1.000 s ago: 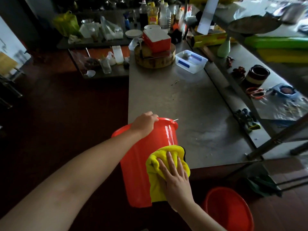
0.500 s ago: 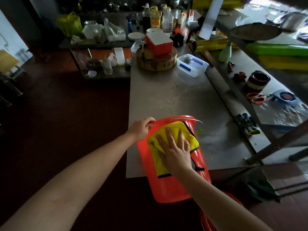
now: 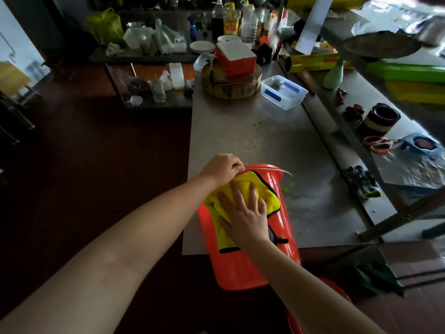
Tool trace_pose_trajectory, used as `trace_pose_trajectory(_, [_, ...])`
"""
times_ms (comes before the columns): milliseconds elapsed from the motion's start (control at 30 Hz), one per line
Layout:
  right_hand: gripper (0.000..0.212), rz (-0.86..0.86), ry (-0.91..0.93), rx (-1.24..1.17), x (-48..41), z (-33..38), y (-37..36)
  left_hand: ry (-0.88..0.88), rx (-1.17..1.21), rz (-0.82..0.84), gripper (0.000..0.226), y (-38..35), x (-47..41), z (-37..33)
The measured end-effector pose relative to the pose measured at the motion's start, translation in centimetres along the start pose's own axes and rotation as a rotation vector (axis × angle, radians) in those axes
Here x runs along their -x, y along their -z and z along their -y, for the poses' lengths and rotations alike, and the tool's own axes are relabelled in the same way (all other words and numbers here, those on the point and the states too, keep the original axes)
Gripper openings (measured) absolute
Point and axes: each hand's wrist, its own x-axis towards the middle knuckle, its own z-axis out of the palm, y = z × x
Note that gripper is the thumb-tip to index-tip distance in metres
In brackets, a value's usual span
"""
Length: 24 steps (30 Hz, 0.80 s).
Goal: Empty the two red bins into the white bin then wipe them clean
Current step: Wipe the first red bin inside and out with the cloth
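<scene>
Head view: a person leans over the near corner of a steel table at frame centre, mid-wipe.
Left hand: just left of centre, fingers curled and clamped over the far rim of the bin, beside the wire handle. I judge that it pins the bin against rolling or sliding under the wiping.
Yellow cloth: spread over the upturned side wall, trapped under the palm.
Right hand: flat on the cloth, fingers straight and apart, probably to press a broad patch at once.
Red bin: on its side at the table's near edge, rim on the steel and base overhanging toward the person, which turns the outer wall upward for wiping.
Second red bin: lower right, down on the floor, mostly hidden by the forearm; whether it is clean cannot be told.
White bin: not identifiable anywhere in view.
</scene>
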Motion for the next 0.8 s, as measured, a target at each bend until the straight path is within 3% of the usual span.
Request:
trace_pose_trajectory(367, [0.064,-0.044,-0.039,-0.051,-0.2,-1.5,-0.3,0.157,0.027,0.04,0.038,-0.8,-2.1,-0.8])
trace_pose_trajectory(567, [0.067,-0.024,-0.132,-0.162,-1.2,-5.1,0.3,0.184,0.074,0.031,0.029,-1.2,-2.4,-0.9])
trace_pose_trajectory(800, [0.071,0.002,-0.226,-0.348,-0.6,-9.3,0.3,0.058,0.04,0.099,0.016,-0.8,-2.3,-0.2])
